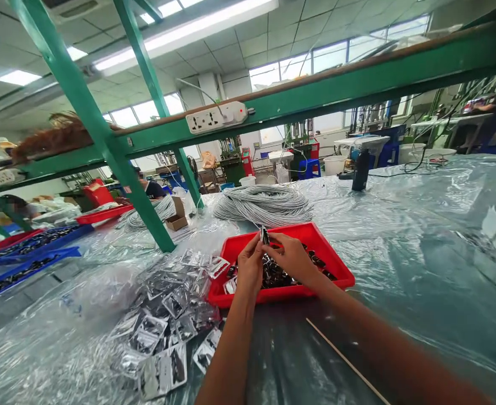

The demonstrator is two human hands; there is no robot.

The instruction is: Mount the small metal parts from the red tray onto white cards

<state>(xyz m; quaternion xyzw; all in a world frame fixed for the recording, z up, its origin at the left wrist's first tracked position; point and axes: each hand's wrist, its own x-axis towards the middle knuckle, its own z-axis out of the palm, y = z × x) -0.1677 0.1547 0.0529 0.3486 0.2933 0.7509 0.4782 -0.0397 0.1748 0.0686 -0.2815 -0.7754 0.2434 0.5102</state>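
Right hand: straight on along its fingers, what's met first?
The right hand would likely meet the left hand first, whose fingertips are at the small dark piece; whether the hands touch is unclear.

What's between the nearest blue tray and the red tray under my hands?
In the head view, crumpled clear plastic, then silvery packets, with a green post standing behind them.

Bare left hand (250, 264) and right hand (293, 257), with slim fingers; bare left forearm (230, 346) and right forearm (364, 323), the latter blurred toward the elbow.
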